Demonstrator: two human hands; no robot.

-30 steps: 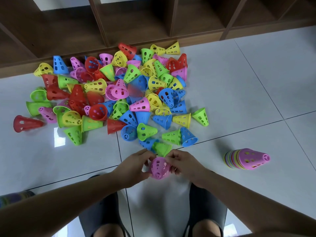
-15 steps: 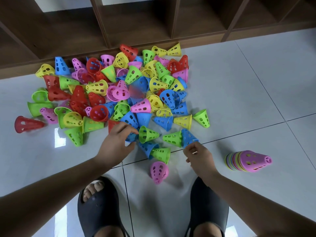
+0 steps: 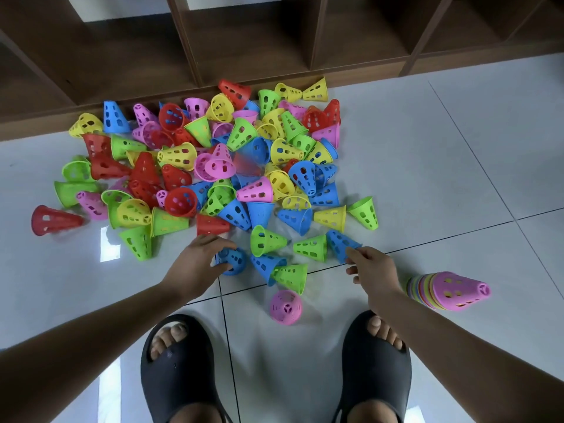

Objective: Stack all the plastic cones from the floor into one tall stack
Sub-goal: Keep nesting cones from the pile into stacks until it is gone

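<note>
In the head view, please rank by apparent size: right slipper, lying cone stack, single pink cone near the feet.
1. right slipper, nearest the camera.
2. lying cone stack.
3. single pink cone, seen end-on, so its length is hidden.

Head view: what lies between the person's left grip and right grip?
Head view: between the left grip, holding one blue cone, and the right grip lie a second blue cone touching a green cone; another green cone lies just beyond.
</note>
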